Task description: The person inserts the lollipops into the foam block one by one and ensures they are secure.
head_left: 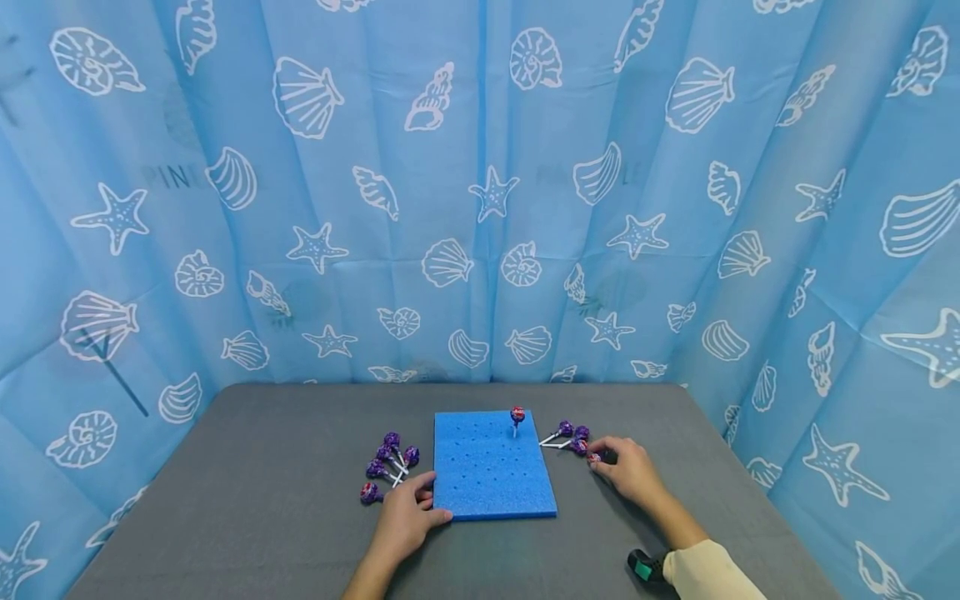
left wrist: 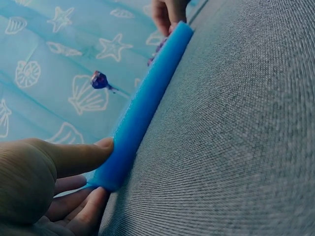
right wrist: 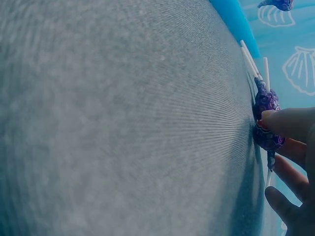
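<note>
A blue foam board [head_left: 495, 492] dotted with small holes lies flat on the table. One purple-wrapped lollipop [head_left: 517, 414] stands upright in it near the far right corner. My left hand [head_left: 405, 517] holds the board's near left corner, thumb on the front edge and fingers along the left side. To the right of the board, the thumb and a finger of my right hand [head_left: 632, 473] pinch the wrapped head of a lollipop [right wrist: 269, 138] at table level. Its white stick points back under the hand. Other lollipops [head_left: 566, 428] lie just beyond, touching or nearly touching it.
Several purple lollipops [head_left: 377, 468] lie in a loose group left of the board, close to the left hand. A grey cloth covers the table [head_left: 285, 450]. Behind it hangs a blue curtain [head_left: 480, 333] with shell prints. A dark strapped device [head_left: 641, 567] sits at the right wrist.
</note>
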`<state>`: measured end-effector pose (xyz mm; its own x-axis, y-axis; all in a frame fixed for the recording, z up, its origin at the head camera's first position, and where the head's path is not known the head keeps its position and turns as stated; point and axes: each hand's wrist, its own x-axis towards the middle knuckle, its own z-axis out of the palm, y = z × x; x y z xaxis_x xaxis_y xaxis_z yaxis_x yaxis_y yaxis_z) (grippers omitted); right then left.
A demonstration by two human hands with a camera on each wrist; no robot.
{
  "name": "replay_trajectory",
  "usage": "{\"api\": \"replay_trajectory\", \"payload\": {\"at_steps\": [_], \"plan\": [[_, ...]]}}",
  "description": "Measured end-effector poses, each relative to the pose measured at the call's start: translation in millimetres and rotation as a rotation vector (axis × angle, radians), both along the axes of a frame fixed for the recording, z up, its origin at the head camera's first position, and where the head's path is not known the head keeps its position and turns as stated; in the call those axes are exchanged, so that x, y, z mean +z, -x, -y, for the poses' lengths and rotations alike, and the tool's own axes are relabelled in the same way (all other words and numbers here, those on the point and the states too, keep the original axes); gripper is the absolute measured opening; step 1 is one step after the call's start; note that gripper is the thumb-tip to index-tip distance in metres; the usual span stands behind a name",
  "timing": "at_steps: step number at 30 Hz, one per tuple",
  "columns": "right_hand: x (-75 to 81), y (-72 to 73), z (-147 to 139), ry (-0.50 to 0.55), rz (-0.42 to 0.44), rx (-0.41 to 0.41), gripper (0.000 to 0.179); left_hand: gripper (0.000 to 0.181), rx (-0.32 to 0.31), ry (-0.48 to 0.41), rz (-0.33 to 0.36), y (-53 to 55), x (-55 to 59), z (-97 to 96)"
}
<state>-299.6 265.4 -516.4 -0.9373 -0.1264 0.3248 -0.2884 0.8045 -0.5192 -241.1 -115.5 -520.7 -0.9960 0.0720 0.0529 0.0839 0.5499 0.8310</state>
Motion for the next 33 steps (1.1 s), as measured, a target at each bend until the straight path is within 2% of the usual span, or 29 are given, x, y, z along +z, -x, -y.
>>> {"api": "replay_trajectory", "payload": {"at_steps": [5, 13, 26, 33], "plan": [[0.8, -0.6, 1, -0.057, -0.023, 0.019, 0.023, 0.066, 0.004, 0.007, 0.008, 0.7, -0.8, 0.1], [1.8, -0.9, 2, -0.085, -0.029, 0.027, 0.024, 0.065, 0.007, 0.004, 0.004, -0.1, -0.7, -0.3], [12.0, -3.0, 13, -0.01, -0.035, -0.014, 0.025, 0.065, 0.014, 0.012, 0.029, 0.6, 0.7, -0.6], [18.1, -7.1, 26, 0.058, -0.046, 0.005, 0.025, 0.066, 0.016, 0.013, 0.038, 1.2, -0.1, -0.9]]}}
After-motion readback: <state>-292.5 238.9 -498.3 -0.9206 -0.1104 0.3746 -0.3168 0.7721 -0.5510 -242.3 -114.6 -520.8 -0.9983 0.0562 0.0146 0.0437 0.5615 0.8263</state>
